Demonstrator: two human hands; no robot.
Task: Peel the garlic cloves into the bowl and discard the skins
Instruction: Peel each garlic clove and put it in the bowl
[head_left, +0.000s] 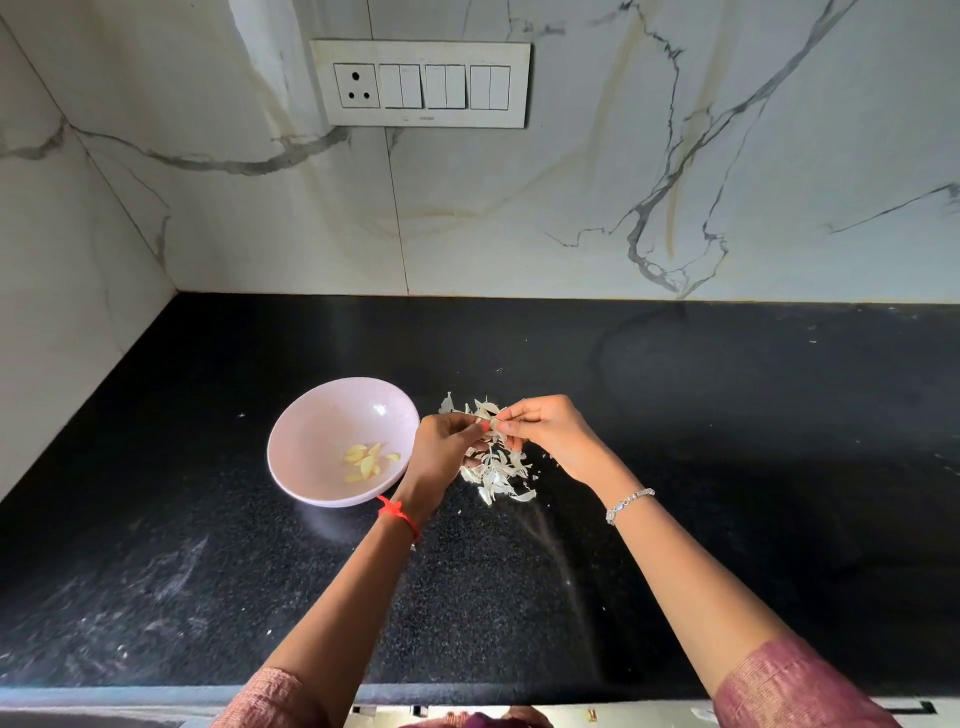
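A pale pink bowl (317, 431) sits on the black counter and holds several peeled yellowish garlic cloves (368, 461). To its right lies a heap of white papery garlic skins (496, 473). Just above that heap, my left hand (441, 452) and my right hand (548, 428) meet, fingertips pinched together on one small garlic clove (491, 422) still wrapped in skin. The clove is mostly hidden by the fingers. A red thread circles my left wrist, a beaded bracelet my right.
The black speckled counter (727, 467) runs to a marble wall behind and on the left, forming a corner. A switch panel with a socket (421, 83) is mounted on the back wall. The counter's front edge (156, 693) lies near my body.
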